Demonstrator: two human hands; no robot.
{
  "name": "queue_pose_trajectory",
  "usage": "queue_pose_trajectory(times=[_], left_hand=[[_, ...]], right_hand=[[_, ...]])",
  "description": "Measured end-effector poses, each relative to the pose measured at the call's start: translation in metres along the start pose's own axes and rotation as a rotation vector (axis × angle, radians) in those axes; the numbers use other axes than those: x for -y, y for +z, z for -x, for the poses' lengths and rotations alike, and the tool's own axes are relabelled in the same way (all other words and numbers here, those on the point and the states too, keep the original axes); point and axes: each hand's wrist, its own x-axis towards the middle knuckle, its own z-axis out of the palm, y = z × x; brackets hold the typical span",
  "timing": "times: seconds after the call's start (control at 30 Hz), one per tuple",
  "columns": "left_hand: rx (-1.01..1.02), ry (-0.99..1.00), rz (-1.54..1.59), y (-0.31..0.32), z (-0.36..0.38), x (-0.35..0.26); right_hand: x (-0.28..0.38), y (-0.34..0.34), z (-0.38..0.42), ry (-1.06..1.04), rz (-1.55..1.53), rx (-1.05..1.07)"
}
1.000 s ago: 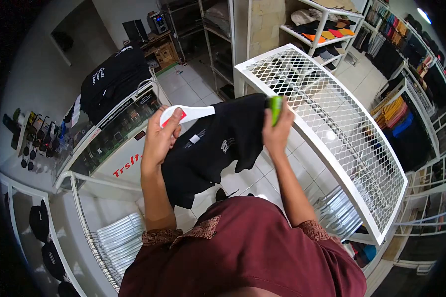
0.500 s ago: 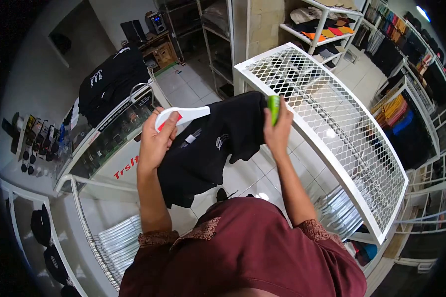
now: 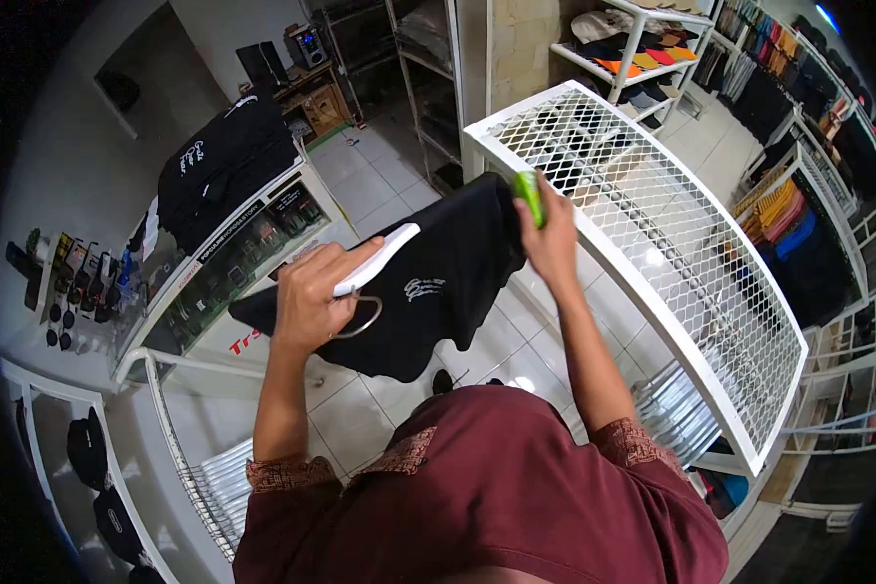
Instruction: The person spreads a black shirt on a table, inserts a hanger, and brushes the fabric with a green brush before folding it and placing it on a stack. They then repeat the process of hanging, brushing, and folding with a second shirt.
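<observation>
Both hands engaged: left hand (image 3: 307, 297) grasps hanger (image 3: 375, 261) (inside shirt (image 3: 438, 282)); right hand (image 3: 552, 243) clenches green tool (image 3: 528, 198); shirt wants settling next.

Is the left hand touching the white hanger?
Touching. In the head view the left hand wraps its fingers around the white hanger, with the black T-shirt draped behind.

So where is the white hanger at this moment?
In the head view, the hanger is left of centre, gripped in the left hand and lying against the black shirt, with its metal hook curling below the hand.
</observation>
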Motion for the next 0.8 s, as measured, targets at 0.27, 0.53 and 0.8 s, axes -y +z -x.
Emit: queue_pose_trajectory(times=[0.27, 0.53, 0.8], left_hand=[[0.199, 0.139, -0.117, 0.000, 0.001, -0.005], [0.118, 0.231, -0.166, 0.001, 0.010, -0.001], [0.149, 0.341, -0.206, 0.016, 0.001, -0.003]], right_hand=[[0.092, -0.038, 0.018, -0.403, -0.282, 0.166], [-0.001, -0.034, -0.010, 0.046, 0.092, -0.055], [0.084, -0.053, 0.021, -0.314, -0.209, 0.279]])
